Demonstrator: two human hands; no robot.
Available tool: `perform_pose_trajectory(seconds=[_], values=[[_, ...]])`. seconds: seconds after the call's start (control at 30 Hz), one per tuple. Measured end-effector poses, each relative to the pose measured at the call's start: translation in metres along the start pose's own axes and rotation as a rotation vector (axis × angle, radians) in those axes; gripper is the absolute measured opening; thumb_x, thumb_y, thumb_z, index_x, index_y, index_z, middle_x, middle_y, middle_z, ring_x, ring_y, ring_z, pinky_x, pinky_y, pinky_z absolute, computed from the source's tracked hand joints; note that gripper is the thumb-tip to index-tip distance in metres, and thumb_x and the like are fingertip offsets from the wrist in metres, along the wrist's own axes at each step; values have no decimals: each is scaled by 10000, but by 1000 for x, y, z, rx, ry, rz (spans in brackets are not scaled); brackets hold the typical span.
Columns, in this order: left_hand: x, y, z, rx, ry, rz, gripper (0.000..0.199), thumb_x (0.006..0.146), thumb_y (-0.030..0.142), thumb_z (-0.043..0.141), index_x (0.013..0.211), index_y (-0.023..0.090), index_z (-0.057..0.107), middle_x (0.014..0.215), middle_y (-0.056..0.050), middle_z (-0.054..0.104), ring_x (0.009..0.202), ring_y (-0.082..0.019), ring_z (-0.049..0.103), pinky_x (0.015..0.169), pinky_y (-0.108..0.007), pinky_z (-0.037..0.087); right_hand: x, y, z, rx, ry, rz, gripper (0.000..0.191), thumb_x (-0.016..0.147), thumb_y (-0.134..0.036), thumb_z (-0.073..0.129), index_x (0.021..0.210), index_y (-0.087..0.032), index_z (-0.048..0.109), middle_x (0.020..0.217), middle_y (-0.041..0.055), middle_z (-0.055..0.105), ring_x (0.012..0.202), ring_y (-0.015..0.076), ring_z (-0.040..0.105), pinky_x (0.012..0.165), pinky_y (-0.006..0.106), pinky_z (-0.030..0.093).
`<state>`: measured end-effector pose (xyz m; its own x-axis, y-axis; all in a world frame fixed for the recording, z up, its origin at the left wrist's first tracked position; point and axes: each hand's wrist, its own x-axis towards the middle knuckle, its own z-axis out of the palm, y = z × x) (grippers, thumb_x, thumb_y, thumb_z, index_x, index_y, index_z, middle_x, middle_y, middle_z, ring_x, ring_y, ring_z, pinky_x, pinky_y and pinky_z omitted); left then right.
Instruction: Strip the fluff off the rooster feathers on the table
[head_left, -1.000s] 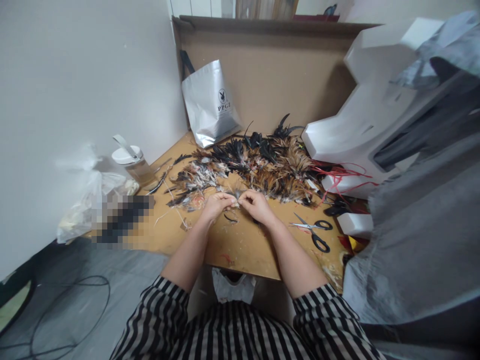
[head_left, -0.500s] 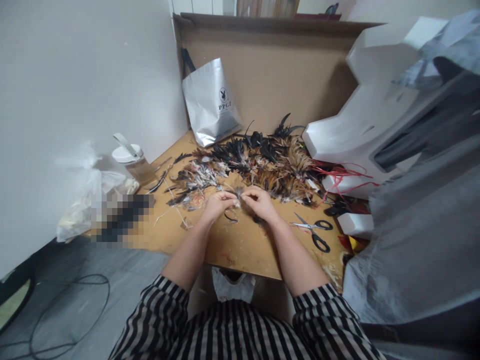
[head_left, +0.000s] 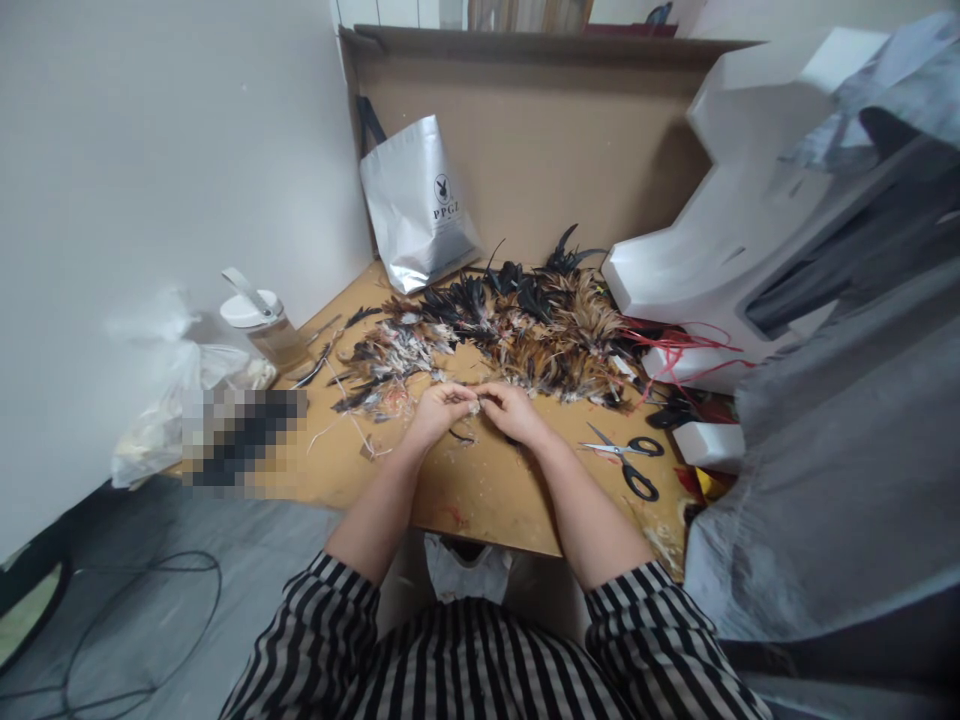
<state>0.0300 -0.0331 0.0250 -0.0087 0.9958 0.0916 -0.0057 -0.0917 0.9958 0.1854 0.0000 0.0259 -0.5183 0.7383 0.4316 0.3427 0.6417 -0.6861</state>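
My left hand (head_left: 441,412) and my right hand (head_left: 515,412) meet fingertip to fingertip above the table (head_left: 480,490). Both are closed in a pinch on a small feather (head_left: 475,406), whose pale, fluffy end shows between them; the fingers cover most of it. Just beyond my hands lies a large pile of brown and black feathers (head_left: 540,350). White and grey feathers (head_left: 405,345) are heaped at its left side. A dark curved feather (head_left: 462,437) lies on the tabletop just below my fingers.
Scissors (head_left: 626,455) lie partly open on the right, near red strings (head_left: 686,350) and white foam (head_left: 675,260). A silver bag (head_left: 420,210) leans at the back. On the left stand a lidded cup (head_left: 262,320) and a plastic bag (head_left: 157,430). Grey cloth hangs at far right.
My fingertips have drawn closer together, and my right hand has turned slightly inward. The dark fluff that stood above the fingers is now mostly hidden. The view has shifted slightly.
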Motion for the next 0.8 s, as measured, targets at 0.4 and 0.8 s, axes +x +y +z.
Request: perform_pose_trajectory(seconds=[0.4,0.8], values=[[-3,-11,2,402,176,317,157,717,236,566,821,205,680,781,-44,641,700,-152,545,706,-274,425,1,0,7,22,110,150,219,739,-148,508,878,-183,673,815,37,686,745,151,607,723,265,436],[-5,-11,6,598,126,489,199,782,240,515,915,223,662,866,-76,647,830,-189,537,813,-323,388,1,11,5,253,-28,283,218,721,-234,522,843,-154,685,614,-11,619,517,89,490,525,197,369]])
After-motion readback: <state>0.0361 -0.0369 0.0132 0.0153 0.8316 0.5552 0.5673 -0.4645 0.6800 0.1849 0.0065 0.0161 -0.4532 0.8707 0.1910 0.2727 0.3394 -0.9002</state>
